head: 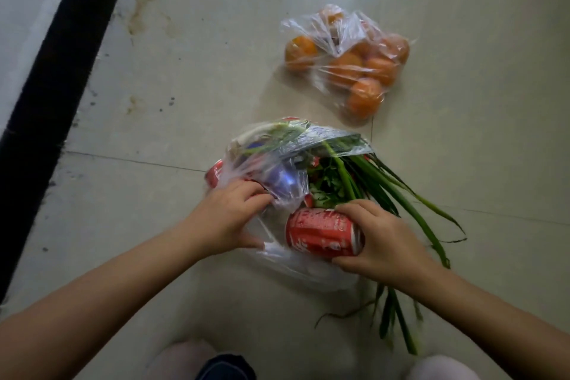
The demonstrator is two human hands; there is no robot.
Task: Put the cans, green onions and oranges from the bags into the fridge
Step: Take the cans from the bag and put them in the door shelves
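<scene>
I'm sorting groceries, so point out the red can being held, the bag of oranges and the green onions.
red can (320,233), head view, printed side.
bag of oranges (345,68), head view, middle fruit.
green onions (391,188), head view, stalks.

Two clear plastic bags lie on the tiled floor (462,163). The nearer bag (277,170) is the landmark; the farther bag (345,55) sits beyond it, to the right. Seven oranges (365,97) can be counted in the farther bag, though the plastic may hide more. At the nearer bag, one red can (322,231) lies at its mouth, a second red can (214,174) shows at its left side; further red patches inside cannot be counted. One bunch of green onions (391,191) spills from its right side. Two hands are at it: left hand (228,219), right hand (382,239).
</scene>
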